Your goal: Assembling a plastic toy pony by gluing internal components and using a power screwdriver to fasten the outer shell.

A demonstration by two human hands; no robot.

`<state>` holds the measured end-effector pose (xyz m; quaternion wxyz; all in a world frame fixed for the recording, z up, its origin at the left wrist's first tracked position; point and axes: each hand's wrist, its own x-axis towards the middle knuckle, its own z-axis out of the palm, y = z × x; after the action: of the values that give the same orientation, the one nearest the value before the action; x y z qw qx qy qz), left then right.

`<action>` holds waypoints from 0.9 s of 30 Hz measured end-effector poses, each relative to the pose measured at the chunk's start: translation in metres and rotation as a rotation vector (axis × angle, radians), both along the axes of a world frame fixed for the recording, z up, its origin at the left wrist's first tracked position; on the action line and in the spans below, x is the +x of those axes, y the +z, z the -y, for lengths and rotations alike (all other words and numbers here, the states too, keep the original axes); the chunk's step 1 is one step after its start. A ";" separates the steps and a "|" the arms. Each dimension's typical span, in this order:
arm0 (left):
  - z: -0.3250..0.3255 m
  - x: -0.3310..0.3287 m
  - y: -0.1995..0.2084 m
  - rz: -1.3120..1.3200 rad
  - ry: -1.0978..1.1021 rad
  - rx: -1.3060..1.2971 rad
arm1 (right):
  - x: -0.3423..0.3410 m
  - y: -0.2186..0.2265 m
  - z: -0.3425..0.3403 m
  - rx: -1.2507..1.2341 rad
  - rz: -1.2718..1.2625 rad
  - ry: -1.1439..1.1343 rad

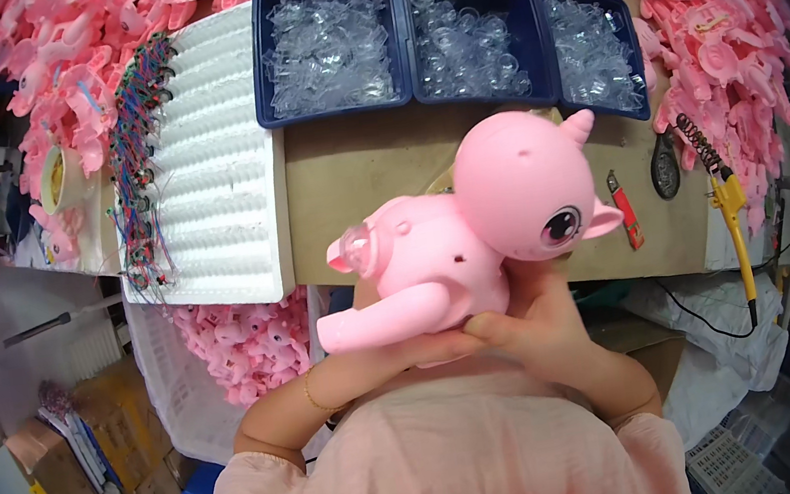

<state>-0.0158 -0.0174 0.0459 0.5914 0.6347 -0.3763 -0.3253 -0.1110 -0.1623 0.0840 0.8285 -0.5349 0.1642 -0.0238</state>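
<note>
A pink plastic toy unicorn (413,234) lies on its side in front of my chest, its round head with one large eye and a short horn turned to the right. One leg stretches out to the left, and a clear plastic ring part (359,249) sits at its rear end. My left hand (434,346) is closed on the underside of its body, mostly hidden behind the leg. My right hand (536,318) grips it below the head, thumb pressed against the body near my left fingers.
Three blue bins (336,114) of clear plastic parts stand behind the toy. A white ridged tray (223,170) with bundled wires (139,162) is left. A red cutter (625,210) and yellow soldering iron (731,210) lie right. Pink parts (713,30) are heaped around; a white crate (166,380) stands below.
</note>
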 end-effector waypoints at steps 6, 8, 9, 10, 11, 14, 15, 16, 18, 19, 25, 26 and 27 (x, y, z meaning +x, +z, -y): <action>-0.003 -0.003 -0.008 0.244 0.051 0.162 | 0.011 -0.004 0.048 -0.305 0.269 -0.452; -0.001 -0.001 -0.009 0.273 0.096 0.176 | 0.015 0.005 0.052 -0.548 0.416 -0.584; 0.000 0.000 -0.010 0.284 0.118 0.185 | 0.017 0.014 0.052 -0.768 0.477 -0.404; 0.001 0.001 -0.011 0.295 0.142 0.196 | 0.017 0.019 0.051 -0.980 0.528 -0.210; 0.006 0.003 -0.002 0.292 0.132 0.185 | 0.018 0.019 0.051 -0.992 0.521 -0.215; -0.014 -0.019 -0.023 -0.030 0.086 0.284 | 0.021 0.015 0.049 -0.724 0.661 -0.366; -0.016 -0.021 -0.037 -0.032 0.094 0.286 | 0.022 0.015 0.046 -0.719 0.663 -0.359; -0.016 -0.022 -0.047 -0.048 0.064 0.286 | 0.023 0.016 0.045 -0.726 0.649 -0.375; -0.013 -0.017 -0.058 -0.065 -0.008 0.284 | 0.025 0.020 0.046 -0.731 0.648 -0.403; -0.011 -0.013 -0.060 -0.069 -0.042 0.283 | 0.025 0.025 0.047 -0.902 0.500 -0.326; -0.005 0.024 -0.001 -0.877 -0.189 -0.016 | 0.029 0.034 0.078 -0.146 0.229 0.193; -0.006 0.023 -0.011 -1.063 -0.206 -0.061 | 0.028 0.035 0.064 -0.270 0.276 0.173; -0.005 0.021 -0.019 -1.249 -0.220 -0.115 | 0.028 0.035 0.054 -0.393 0.323 0.156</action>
<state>0.0052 -0.0121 0.0267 0.6956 0.2502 -0.0403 -0.6722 -0.0828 -0.2167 0.1186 0.7236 -0.6857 -0.0196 -0.0766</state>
